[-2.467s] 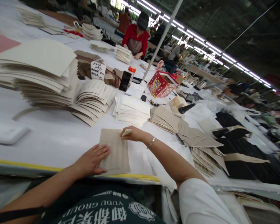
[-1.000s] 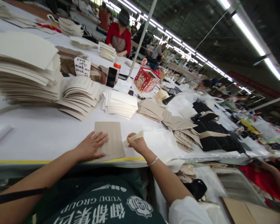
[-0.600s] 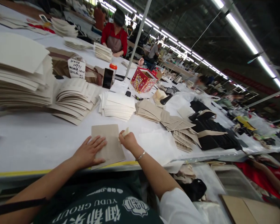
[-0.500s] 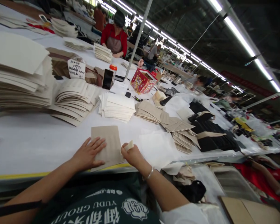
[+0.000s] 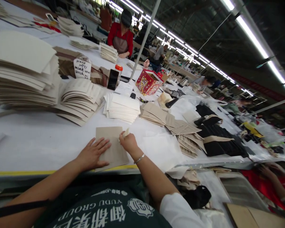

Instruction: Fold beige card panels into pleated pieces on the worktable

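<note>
Overhead lights (image 5: 254, 38) cross the hall beyond the white bench (image 5: 49, 142). The panel (image 5: 116, 155) lies flat near the front edge. Left hand (image 5: 92, 155): grip released, fingers spread on the panel. Right hand (image 5: 130, 145): grip closed on a pale piece (image 5: 126, 132) at the panel's right side. Apparent step: steadying the panel; any rightward stroke requires firm left-hand support.

Garment-style workshop; long worktable (image 5: 61, 139), stacked pieces (image 5: 122, 106), strip lights (image 5: 251, 36).
</note>
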